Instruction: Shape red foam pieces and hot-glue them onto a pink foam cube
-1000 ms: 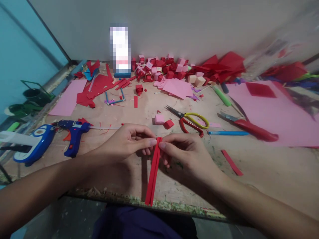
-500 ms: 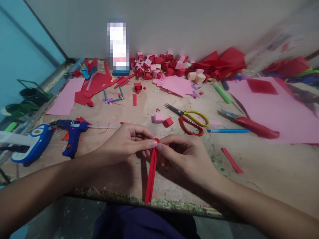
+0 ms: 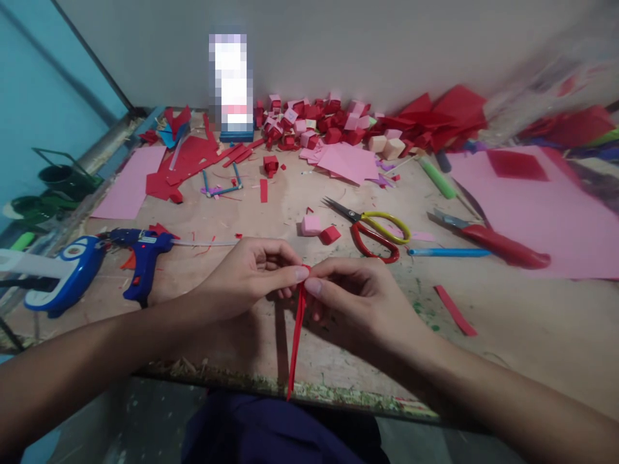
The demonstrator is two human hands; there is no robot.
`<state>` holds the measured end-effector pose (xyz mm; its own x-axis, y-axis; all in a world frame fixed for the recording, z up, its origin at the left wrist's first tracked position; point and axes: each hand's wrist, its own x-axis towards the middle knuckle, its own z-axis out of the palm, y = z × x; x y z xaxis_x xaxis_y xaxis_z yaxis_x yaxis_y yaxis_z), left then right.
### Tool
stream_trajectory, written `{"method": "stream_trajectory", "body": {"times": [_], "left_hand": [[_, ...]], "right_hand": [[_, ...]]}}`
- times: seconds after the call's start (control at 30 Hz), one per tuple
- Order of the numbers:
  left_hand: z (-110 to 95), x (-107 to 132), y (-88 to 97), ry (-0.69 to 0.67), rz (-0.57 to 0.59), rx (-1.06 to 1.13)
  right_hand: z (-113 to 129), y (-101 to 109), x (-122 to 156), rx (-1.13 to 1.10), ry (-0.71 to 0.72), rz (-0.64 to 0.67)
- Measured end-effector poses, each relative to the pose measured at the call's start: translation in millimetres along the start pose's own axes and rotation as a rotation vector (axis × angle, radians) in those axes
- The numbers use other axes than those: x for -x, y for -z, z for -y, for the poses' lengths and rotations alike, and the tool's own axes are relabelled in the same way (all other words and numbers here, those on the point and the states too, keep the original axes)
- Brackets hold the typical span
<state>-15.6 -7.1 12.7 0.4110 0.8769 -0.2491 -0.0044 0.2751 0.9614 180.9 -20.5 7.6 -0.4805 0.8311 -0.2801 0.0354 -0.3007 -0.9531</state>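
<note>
**A:** Where is the red paper strip (image 3: 296, 341), and who has it?

**B:** Both hands have it. The left hand (image 3: 246, 277) and the right hand (image 3: 358, 303) meet at the strip's far end, low in the middle of the view, and each is closed on that end with thumb against forefinger. The fingertips (image 3: 300, 273) of the two hands are almost touching across it.

**A:** Which way does it run?

**B:** Its long axis points nearly straight back at the person. From the pinch it runs down over the counter (image 3: 507, 335), leaning a little to the left, and the free end passes the counter's near edge. It looks folded lengthwise and shows as a narrow edge, though I can't tell how tight the fold is.

**A:** Is either hand nearer?

**B:** No. The left grips from the left side and the right from the right side, at the same spot. The rest of the strip is free.

**A:** What lies close by?

**B:** Just beyond the hands there is a pink cube (image 3: 310, 225) beside a red cube (image 3: 331, 234). To their right are scissors (image 3: 372, 229) with one yellow and one red handle. A blue glue gun (image 3: 140, 251) lies to the left, and a loose red strip (image 3: 456, 310) lies to the right, well apart from the hands.
</note>
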Motion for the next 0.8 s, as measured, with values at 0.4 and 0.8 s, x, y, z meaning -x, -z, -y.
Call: {"method": "stream_trajectory", "body": {"times": [0.4,0.8], "left_hand": [[4.1,-1.2,2.8,-0.025,-0.039,0.000],[-5.4,-0.9,8.4,0.076,0.031,-0.066]], "right_hand": [[-1.2,-4.2,2.1,0.168,0.013,-0.004],[-4.0,-4.7,3.0,0.101,-0.017,0.007]]}}
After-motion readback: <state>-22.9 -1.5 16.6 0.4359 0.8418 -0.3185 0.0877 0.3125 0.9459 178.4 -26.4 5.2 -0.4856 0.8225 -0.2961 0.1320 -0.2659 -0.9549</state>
